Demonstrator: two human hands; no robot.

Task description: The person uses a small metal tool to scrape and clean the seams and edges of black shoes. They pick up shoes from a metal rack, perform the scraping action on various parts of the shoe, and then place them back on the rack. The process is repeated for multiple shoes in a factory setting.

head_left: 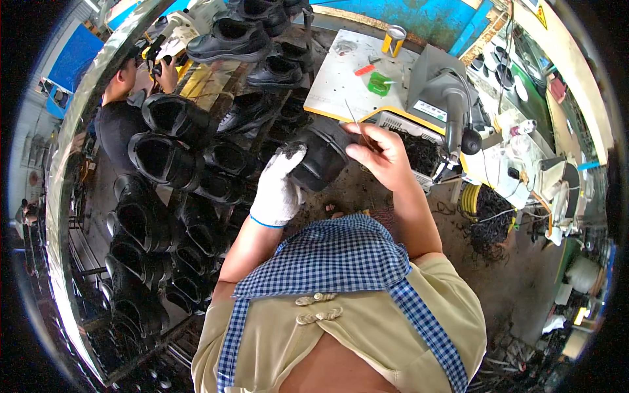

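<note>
In front of my chest a black shoe (321,157) is held up, its opening and inner lining partly in view. My left hand (278,187), in a white knitted glove with a blue cuff edge, is closed round one side of it. On the other side my bare right hand (380,152) has thumb and fingers pinched together close to the shoe's edge. From those fingers a thin, wire-like strand (351,112) sticks up; whether it is thread or a fine tool I cannot tell. The fingertips partly hide the contact with the shoe.
A rack of black shoes (160,157) fills my left side, with a person (124,118) beyond it. Ahead stands a white worktable (334,72) bearing a yellow can (393,40), a green item (379,83) and a grey machine (436,82). Dark scraps (422,154) lie in a basket below.
</note>
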